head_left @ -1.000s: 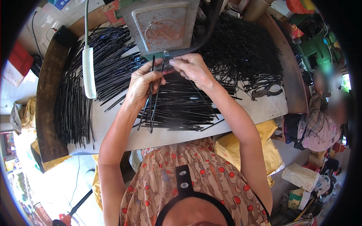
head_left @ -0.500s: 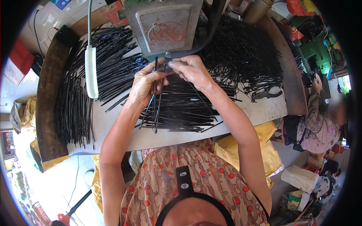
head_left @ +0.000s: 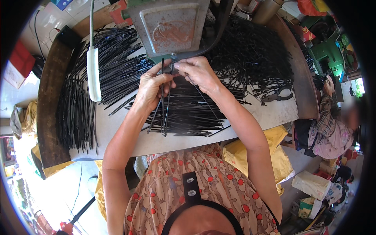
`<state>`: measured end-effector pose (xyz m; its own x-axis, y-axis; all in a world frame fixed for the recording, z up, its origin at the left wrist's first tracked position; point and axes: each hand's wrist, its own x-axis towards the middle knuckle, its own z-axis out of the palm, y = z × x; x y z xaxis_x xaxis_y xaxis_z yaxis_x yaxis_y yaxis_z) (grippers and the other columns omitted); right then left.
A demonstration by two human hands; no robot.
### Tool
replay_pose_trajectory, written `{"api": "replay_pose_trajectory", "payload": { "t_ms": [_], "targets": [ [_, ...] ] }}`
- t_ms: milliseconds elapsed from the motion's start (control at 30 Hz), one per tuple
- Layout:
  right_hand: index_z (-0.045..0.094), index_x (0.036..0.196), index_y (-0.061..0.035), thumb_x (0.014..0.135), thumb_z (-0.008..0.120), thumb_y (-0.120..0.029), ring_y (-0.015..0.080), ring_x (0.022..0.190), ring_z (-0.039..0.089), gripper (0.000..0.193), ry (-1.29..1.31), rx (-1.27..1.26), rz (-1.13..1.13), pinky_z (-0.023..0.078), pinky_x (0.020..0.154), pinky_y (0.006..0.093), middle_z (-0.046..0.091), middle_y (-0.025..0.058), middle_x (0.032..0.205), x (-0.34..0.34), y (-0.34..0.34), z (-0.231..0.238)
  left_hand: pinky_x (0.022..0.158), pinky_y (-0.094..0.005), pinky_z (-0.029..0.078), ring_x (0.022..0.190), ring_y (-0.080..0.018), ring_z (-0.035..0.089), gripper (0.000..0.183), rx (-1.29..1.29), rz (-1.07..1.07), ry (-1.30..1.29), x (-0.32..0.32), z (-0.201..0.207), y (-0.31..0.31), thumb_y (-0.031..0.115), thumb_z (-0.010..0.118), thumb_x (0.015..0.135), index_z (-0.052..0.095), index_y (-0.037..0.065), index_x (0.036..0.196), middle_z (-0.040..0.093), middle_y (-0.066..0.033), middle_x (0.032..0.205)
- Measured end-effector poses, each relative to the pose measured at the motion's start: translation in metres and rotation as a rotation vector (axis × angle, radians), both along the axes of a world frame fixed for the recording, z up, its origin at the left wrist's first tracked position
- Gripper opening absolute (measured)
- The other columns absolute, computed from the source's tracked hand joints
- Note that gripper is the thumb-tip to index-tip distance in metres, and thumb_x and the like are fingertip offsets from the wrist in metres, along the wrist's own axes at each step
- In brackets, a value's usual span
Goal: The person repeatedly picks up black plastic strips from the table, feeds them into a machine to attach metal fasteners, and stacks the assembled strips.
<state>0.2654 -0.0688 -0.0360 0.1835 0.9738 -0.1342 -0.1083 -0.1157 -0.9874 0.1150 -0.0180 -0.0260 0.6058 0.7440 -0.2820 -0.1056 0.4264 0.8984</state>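
My left hand [head_left: 153,86] is closed round a few thin black rods [head_left: 165,117], whose lower ends hang toward the table's near edge. One rod sticks up past its fingertips. Beside it, my right hand [head_left: 200,76] pinches another thin black rod [head_left: 204,100], which slants down to the right over the pile. Both sets of fingertips meet just below the head of a grey-green machine [head_left: 168,29] with worn paint; what they touch there is partly hidden. A pile of black rods [head_left: 188,113] lies under my hands.
More black rods lie at the left [head_left: 78,109], with a dense tangled heap [head_left: 250,51] at the right. Black-handled pliers [head_left: 277,95] rest on the white tabletop [head_left: 125,145]. A white lamp [head_left: 94,74] hangs at the left. Another person [head_left: 329,129] works at a green machine [head_left: 327,56].
The rods' lower ends in my left hand have swung slightly to the right and up. My right hand has shifted a touch; both hands stay at the machine head.
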Motion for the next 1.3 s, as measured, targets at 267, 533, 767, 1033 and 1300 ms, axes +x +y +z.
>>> {"api": "replay_pose_trajectory", "payload": {
  "t_ms": [267,533,767,1033,1300],
  "targets": [
    [0.055,0.083,0.0056,0.084,0.055,-0.014,0.0020,0.044,0.037,0.020,0.158,-0.084,0.049,0.025,0.035,0.0161,0.046,0.0008,0.060,0.001,-0.016,0.004,0.031,-0.0157,0.026,0.039,-0.0054,0.044,0.018,0.101,-0.043,0.067,-0.014,-0.004,0.005,0.007,0.059,0.078,0.048,0.000,0.091,0.059,-0.0092,0.063],
    [0.055,0.081,0.0054,0.085,0.052,-0.011,0.0025,0.045,0.039,0.017,0.201,-0.003,0.026,0.028,0.035,0.0162,0.050,0.0028,0.063,-0.007,-0.011,0.006,0.033,-0.0154,0.028,0.039,-0.0055,0.043,0.017,0.097,0.002,0.012,-0.003,-0.005,0.002,0.008,0.061,0.079,0.047,0.001,0.085,0.058,-0.0097,0.064],
    [0.055,0.082,0.0055,0.086,0.050,-0.009,0.0028,0.046,0.040,0.016,0.209,0.012,0.001,0.029,0.035,0.0161,0.050,0.0026,0.064,-0.011,-0.008,0.006,0.035,-0.0159,0.029,0.040,-0.0062,0.043,0.017,0.102,0.041,-0.026,0.002,-0.009,0.006,0.006,0.061,0.078,0.046,0.001,0.085,0.057,-0.0091,0.062],
    [0.055,0.083,0.0058,0.086,0.050,-0.009,0.0034,0.046,0.040,0.016,0.228,0.006,0.003,0.029,0.036,0.0163,0.048,0.0019,0.063,-0.012,-0.008,0.006,0.035,-0.0156,0.026,0.039,-0.0035,0.039,0.013,0.128,0.050,0.034,-0.001,-0.005,0.005,0.007,0.061,0.079,0.049,0.006,0.082,0.058,-0.0072,0.061],
    [0.055,0.082,0.0057,0.086,0.050,-0.009,0.0035,0.046,0.040,0.015,0.220,0.005,0.019,0.028,0.036,0.0165,0.048,0.0015,0.062,-0.009,-0.009,0.003,0.036,-0.0160,0.027,0.041,-0.0042,0.042,0.017,0.138,-0.017,0.079,-0.006,0.008,0.009,0.005,0.061,0.075,0.047,0.001,0.084,0.058,-0.0086,0.062]
  ]
}}
